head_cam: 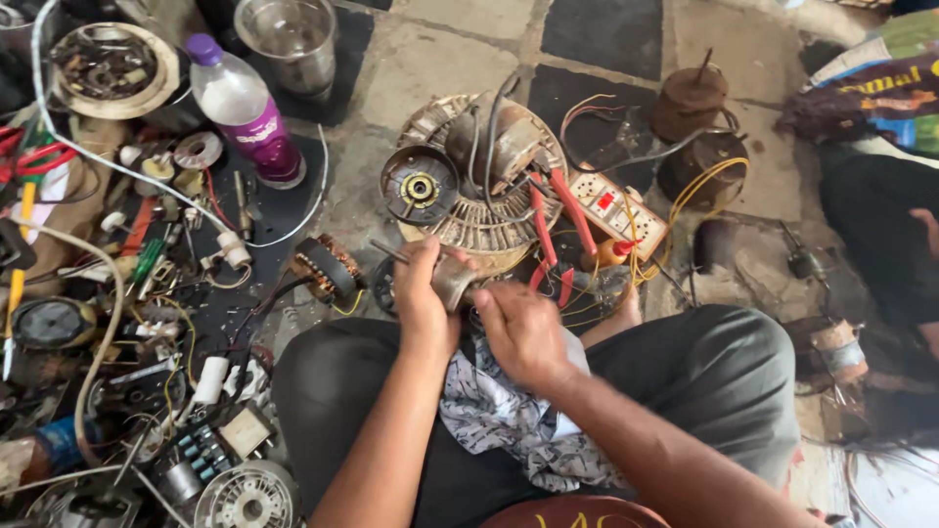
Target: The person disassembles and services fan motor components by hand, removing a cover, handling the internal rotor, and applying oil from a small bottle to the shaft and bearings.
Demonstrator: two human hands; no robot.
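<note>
bottle (245, 110): clear, purple cap and purple label
pliers (558, 230): red handles
switch board (616, 210): cream, red switch
wires (699, 181): yellow
cloth (499, 416): white, dark scattered print
trousers (714, 376): dark grey
floor (606, 34): black and pale grey tiles
motor part (452, 281): dull grey metal

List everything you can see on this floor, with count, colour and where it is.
rotor: one, grey metal with shaft, held in both hands
cloth: one, white patterned, on the lap
fan motor: one, cream and grey, floor ahead of the hands
pliers: one, red handles, right of the motor
power strip: one, white, right of the pliers
bottle: one, clear with purple label, upper left
steel cup: one, silver, top centre
brown motors: two, rusty, upper right
loose parts and wires: many, mixed colours, left
left hand: one, gripping the rotor
right hand: one, at the rotor's end
</note>
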